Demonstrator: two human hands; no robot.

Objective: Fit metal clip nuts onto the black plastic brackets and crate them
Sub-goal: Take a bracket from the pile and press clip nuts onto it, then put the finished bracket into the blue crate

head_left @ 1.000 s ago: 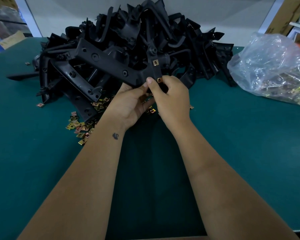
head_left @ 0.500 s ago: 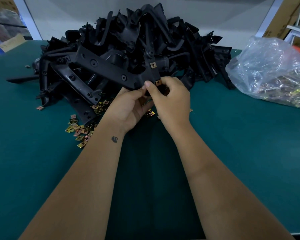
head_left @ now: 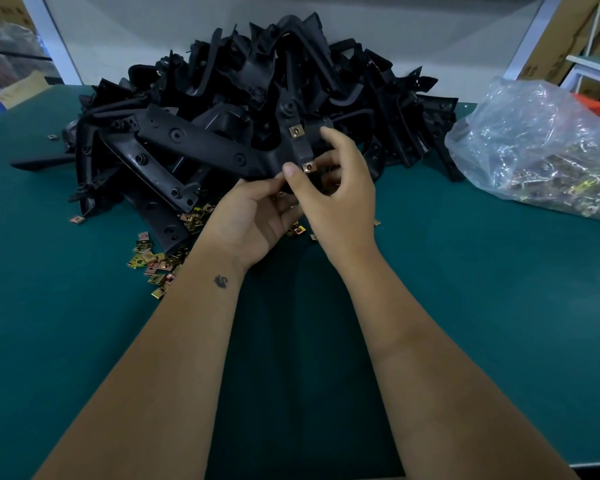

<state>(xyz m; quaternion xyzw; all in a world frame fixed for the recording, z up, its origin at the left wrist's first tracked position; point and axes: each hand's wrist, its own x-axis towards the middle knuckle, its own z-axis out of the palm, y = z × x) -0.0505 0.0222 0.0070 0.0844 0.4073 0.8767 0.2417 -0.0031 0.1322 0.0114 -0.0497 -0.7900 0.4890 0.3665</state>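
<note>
I hold a long black plastic bracket (head_left: 201,142) in front of a big heap of the same brackets (head_left: 291,74). Two brass-coloured clip nuts sit on its upright arm: one higher up (head_left: 295,130) and one at the lower end (head_left: 308,166). My left hand (head_left: 253,220) grips the bracket from below near that end. My right hand (head_left: 333,195) pinches the arm beside the lower clip nut, thumb in front and fingers curled behind it. Loose clip nuts (head_left: 153,261) lie scattered on the green table (head_left: 499,306) to the left of my left wrist.
A clear plastic bag (head_left: 541,150) full of clip nuts lies at the right of the table. Single clip nuts lie at the far left (head_left: 78,220). Cardboard boxes stand behind the table at both sides. No crate is in view.
My right fingers have spread and lifted a little, so the lower clip nut shows more plainly. The bracket and my left hand have barely moved.
</note>
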